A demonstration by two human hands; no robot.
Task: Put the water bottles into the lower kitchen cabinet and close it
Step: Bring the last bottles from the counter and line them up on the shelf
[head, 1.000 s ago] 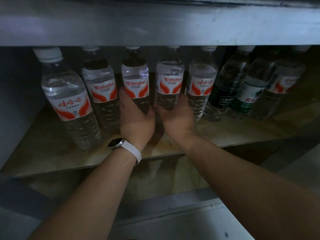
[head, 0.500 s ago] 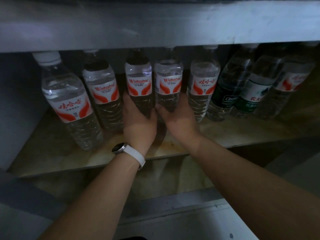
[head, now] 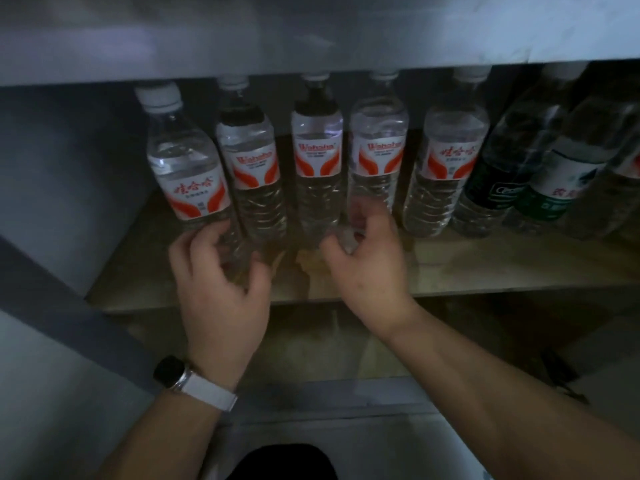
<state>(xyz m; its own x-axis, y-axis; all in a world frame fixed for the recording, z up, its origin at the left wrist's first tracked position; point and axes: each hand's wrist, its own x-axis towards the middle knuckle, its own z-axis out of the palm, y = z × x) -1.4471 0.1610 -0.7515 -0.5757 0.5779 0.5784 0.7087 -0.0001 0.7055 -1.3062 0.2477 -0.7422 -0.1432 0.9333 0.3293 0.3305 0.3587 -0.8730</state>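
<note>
Several clear water bottles with red-and-white labels stand upright in a row on the wooden shelf (head: 485, 265) inside the lower cabinet. My left hand (head: 218, 289) curls around the base of the leftmost bottle (head: 187, 174), thumb on its left, fingers on its right. My right hand (head: 367, 268) is blurred, fingers apart, just in front of the base of the fourth bottle (head: 377, 157); whether it touches the bottle I cannot tell. The second bottle (head: 251, 161) and third bottle (head: 317, 150) stand between the hands.
A fifth red-label bottle (head: 446, 168) and two green-label bottles (head: 498, 188) (head: 561, 181) fill the shelf's right side. The cabinet's grey left wall (head: 69, 168) is close to the leftmost bottle. A pale top edge (head: 311, 36) overhangs the caps. Beneath the shelf lies a dim lower space (head: 311, 341).
My left hand moved left from the third bottle to the leftmost bottle's base. My right hand drew back a little from the fourth bottle and spread its fingers.
</note>
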